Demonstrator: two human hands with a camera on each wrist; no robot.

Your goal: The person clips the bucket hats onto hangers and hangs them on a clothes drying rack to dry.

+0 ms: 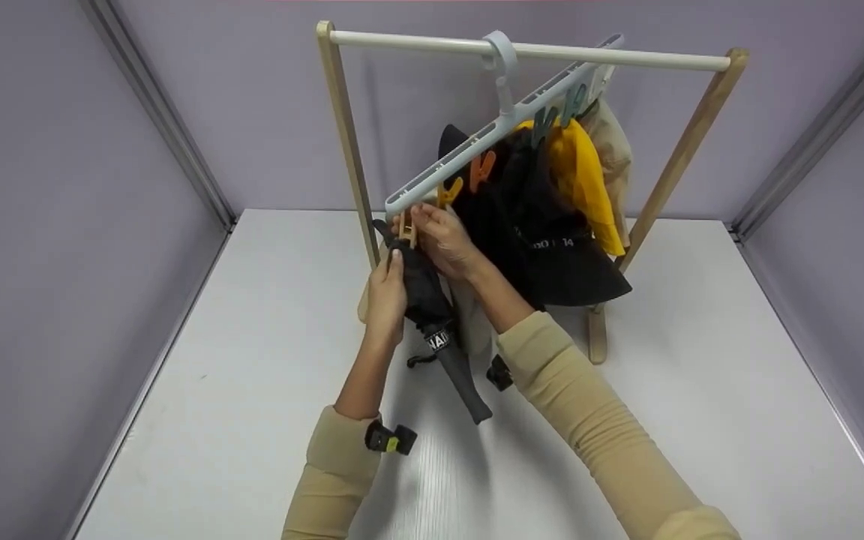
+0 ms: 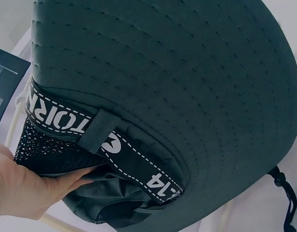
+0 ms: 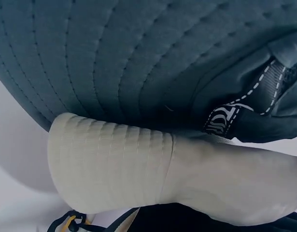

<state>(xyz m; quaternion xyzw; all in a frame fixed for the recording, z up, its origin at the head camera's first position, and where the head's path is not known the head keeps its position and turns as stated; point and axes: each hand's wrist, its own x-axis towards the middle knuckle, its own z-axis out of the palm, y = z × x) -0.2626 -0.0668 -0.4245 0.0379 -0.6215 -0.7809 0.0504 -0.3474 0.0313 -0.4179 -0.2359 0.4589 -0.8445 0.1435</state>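
Observation:
My left hand grips a black bucket hat by its crown, fingers reaching inside past the lettered band. The hat hangs tilted, its stitched brim pointing down. Just above, my right hand pinches a light orange clip at the near end of the pale blue hanger. The clip's tips meet the hat's upper edge; whether they bite on it I cannot tell. The right wrist view shows no hand, only the black brim over a cream hat.
From the hanger's other clips, including an orange clip, hang a black hat, a yellow hat and a beige hat. A rack with a white rod and wooden legs stands on the white table.

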